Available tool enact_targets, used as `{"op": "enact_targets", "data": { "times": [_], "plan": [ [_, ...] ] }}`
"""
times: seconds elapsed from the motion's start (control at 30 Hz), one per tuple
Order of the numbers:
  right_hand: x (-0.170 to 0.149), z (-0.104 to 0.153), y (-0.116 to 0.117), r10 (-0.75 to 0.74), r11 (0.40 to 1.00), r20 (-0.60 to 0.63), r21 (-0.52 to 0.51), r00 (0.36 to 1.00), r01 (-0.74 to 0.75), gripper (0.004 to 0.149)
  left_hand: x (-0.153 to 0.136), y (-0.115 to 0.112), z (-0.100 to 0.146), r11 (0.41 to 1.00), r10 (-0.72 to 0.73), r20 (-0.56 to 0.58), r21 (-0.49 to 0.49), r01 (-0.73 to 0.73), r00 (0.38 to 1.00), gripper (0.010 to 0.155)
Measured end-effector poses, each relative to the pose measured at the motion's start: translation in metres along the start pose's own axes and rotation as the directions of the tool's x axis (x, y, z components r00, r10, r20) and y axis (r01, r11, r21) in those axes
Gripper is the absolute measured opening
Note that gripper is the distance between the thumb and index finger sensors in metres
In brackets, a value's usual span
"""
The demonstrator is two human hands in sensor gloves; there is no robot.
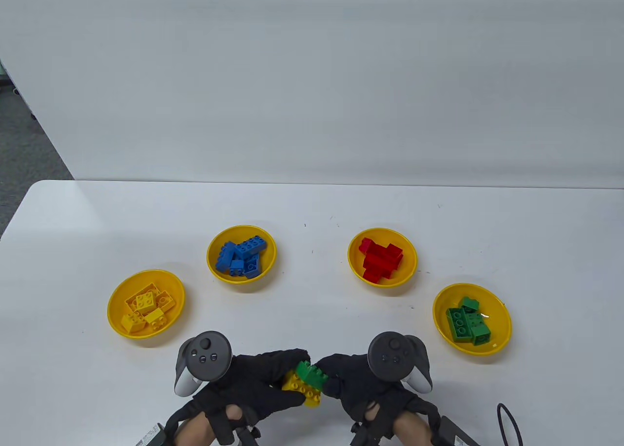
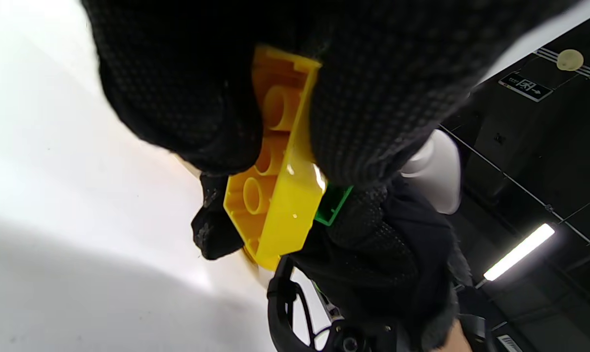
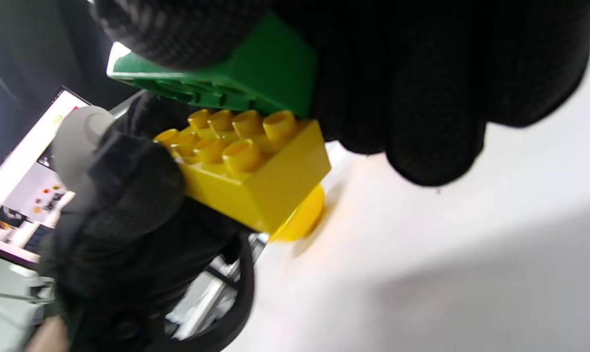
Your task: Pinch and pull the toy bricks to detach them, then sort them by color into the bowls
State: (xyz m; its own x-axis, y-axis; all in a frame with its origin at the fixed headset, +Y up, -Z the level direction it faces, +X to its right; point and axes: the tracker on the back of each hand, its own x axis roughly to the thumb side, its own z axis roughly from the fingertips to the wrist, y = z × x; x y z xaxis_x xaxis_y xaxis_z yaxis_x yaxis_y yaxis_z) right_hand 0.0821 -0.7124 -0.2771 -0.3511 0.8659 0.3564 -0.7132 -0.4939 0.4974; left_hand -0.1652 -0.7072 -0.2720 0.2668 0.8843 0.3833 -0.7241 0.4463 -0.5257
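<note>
From above and in front we look down on the table [image 1: 312, 212], hands entering at bottom, while both wrist cameras sit very close beneath the gloved fingers, tilted, facing each other across the shared yellow brick [image 2: 280, 195] [image 3: 256, 181].

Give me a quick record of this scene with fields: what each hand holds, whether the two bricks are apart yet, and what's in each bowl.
left hand: grips the yellow brick
right hand: grips the green brick
bricks: green one tilted, lifting off the yellow studs at one end, other end hidden by the grip
far-left bowl: yellow bricks
second bowl: blue bricks
third bowl: red bricks
far-right bowl: green bricks
table: white
</note>
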Motion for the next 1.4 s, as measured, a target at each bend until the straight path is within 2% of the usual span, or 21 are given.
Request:
{"op": "enact_targets", "data": {
  "times": [0.03,0.1,0.17,0.2,0.23,0.27,0.3,0.33,0.4,0.53,0.63,0.73,0.8,0.83,0.87,0.93,1.1,1.17,1.3,1.4],
  "plan": [
    [0.0,0.0,-0.006,0.013,0.998,0.013,-0.069,1.0,-0.012,0.062,-0.001,0.001,0.001,0.999,0.007,-0.003,0.037,-0.007,1.0,0.072],
    [0.004,0.002,-0.024,0.064,0.991,0.004,-0.119,0.998,-0.063,0.062,-0.003,0.003,0.001,0.998,0.012,-0.017,0.057,-0.011,1.0,0.071],
    [0.012,0.013,-0.053,0.229,0.918,-0.03,-0.325,0.973,-0.226,0.062,-0.004,0.006,0.003,0.996,0.005,-0.034,0.088,-0.002,0.999,0.071],
    [0.015,0.022,-0.072,0.352,0.828,-0.099,-0.43,0.931,-0.359,0.062,-0.005,0.007,0.004,0.995,-0.005,-0.05,0.098,0.01,0.999,0.07],
    [0.016,0.03,-0.086,0.438,0.743,-0.173,-0.482,0.882,-0.464,0.063,-0.005,0.007,0.004,0.995,-0.011,-0.057,0.101,0.017,0.998,0.07],
    [0.015,0.04,-0.102,0.52,0.633,-0.269,-0.516,0.811,-0.577,0.063,-0.005,0.008,0.004,0.995,-0.013,-0.065,0.102,0.02,0.998,0.07],
    [0.012,0.048,-0.114,0.564,0.553,-0.341,-0.521,0.752,-0.651,0.063,-0.005,0.008,0.004,0.994,-0.013,-0.07,0.104,0.02,0.997,0.07],
    [0.005,0.058,-0.129,0.58,0.482,-0.428,-0.506,0.693,-0.715,0.063,-0.005,0.008,0.004,0.994,-0.013,-0.075,0.106,0.021,0.997,0.07],
    [-0.014,0.078,-0.156,0.529,0.414,-0.58,-0.461,0.62,-0.785,0.063,-0.005,0.007,0.005,0.993,-0.025,-0.086,0.11,0.034,0.996,0.069],
    [-0.058,0.103,-0.189,0.411,0.409,-0.76,-0.34,0.503,-0.847,0.063,-0.007,0.007,0.004,0.993,-0.035,-0.107,0.105,0.047,0.994,0.068],
    [-0.094,0.116,-0.199,0.302,0.464,-0.843,-0.279,0.446,-0.841,0.062,-0.009,0.007,0.004,0.993,-0.042,-0.121,0.102,0.055,0.992,0.068],
    [-0.111,0.121,-0.203,0.25,0.474,-0.869,-0.274,0.427,-0.837,0.065,-0.009,0.007,0.004,0.993,-0.043,-0.129,0.102,0.057,0.991,0.068],
    [-0.114,0.121,-0.204,0.222,0.513,-0.864,-0.29,0.451,-0.808,0.074,-0.009,0.006,0.004,0.993,-0.044,-0.131,0.101,0.057,0.99,0.068],
    [-0.112,0.122,-0.205,0.212,0.511,-0.853,-0.318,0.476,-0.798,0.075,-0.009,0.007,0.004,0.993,-0.043,-0.131,0.102,0.057,0.99,0.068],
    [-0.109,0.123,-0.206,0.195,0.496,-0.835,-0.369,0.515,-0.786,0.073,-0.009,0.007,0.004,0.993,-0.043,-0.132,0.103,0.057,0.99,0.068],
    [-0.1,0.124,-0.208,0.186,0.452,-0.813,-0.428,0.552,-0.783,0.07,-0.009,0.007,0.004,0.993,-0.045,-0.133,0.104,0.059,0.99,0.068],
    [-0.072,0.119,-0.201,0.273,0.404,-0.743,-0.489,0.612,-0.773,0.066,-0.009,0.007,0.005,0.992,-0.047,-0.139,0.106,0.062,0.989,0.067],
    [-0.056,0.109,-0.192,0.354,0.402,-0.669,-0.522,0.654,-0.752,0.065,-0.009,0.007,0.005,0.991,-0.05,-0.138,0.113,0.066,0.989,0.067],
    [-0.031,0.089,-0.17,0.491,0.383,-0.599,-0.503,0.632,-0.774,0.063,-0.007,0.016,0.008,0.983,-0.075,-0.141,0.154,0.097,0.987,0.066],
    [-0.018,0.076,-0.152,0.575,0.374,-0.556,-0.475,0.601,-0.797,0.062,0.0,0.036,0.015,0.958,-0.114,-0.136,0.247,0.145,0.984,0.064]
  ]
}}
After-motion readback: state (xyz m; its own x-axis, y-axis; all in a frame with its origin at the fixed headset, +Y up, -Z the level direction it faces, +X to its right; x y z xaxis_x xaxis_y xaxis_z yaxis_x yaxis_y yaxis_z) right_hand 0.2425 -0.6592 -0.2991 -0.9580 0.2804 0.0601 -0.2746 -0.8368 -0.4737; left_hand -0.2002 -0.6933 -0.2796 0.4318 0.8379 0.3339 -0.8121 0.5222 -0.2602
